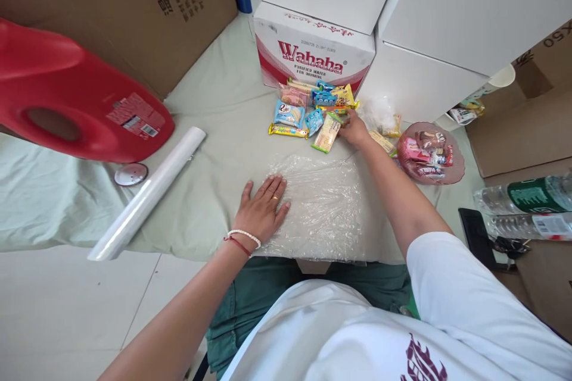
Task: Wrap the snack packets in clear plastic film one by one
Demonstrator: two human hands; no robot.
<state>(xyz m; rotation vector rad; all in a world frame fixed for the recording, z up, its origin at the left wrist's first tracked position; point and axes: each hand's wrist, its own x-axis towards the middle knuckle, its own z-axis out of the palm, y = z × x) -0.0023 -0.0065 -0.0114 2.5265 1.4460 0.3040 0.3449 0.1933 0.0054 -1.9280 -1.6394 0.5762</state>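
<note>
My left hand (263, 208) lies flat, fingers spread, on the left edge of a crinkled sheet of clear plastic wrap (326, 208) spread over a pale green cloth (214, 149). My right hand (354, 129) reaches far forward into a pile of small wrapped snacks (308, 110), its fingers curled at a green and cream wafer packet (327, 132). A round pink plate (456, 174) with wrapped snacks under film sits to the right of that hand.
A roll of plastic wrap (147, 193) lies at the left beside a small round lid (130, 174) and a big red jug (67, 101). A Wahaha carton (313, 47), white boxes (447, 12), brown cartons (134, 6) and water bottles (527, 196) ring the area.
</note>
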